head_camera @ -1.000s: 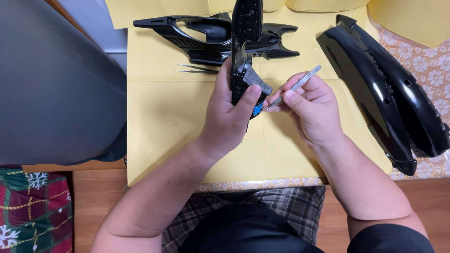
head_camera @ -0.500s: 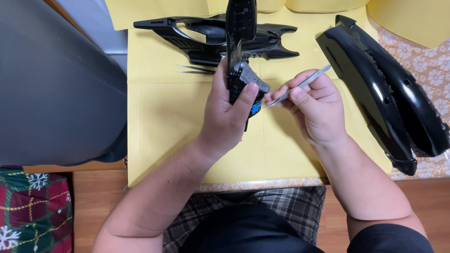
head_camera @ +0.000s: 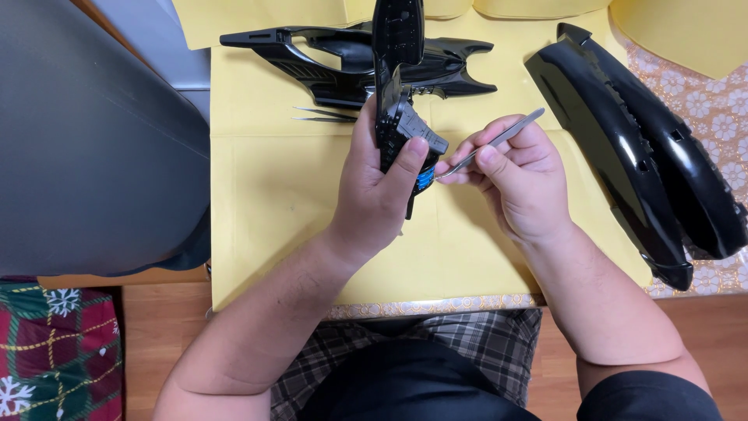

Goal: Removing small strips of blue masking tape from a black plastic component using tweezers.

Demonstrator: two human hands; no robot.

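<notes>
Covering the table (head_camera: pixel 701 90), yellow sheets (head_camera: pixel 273 195) underlie scattered black model parts (head_camera: pixel 631 148).

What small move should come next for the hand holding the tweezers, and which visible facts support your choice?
Probably ease the tweezers tip a touch closer to the blue spot on the black model part. The left hand grips that part upright, and the right hand already aims the tip at its lower side.
</notes>
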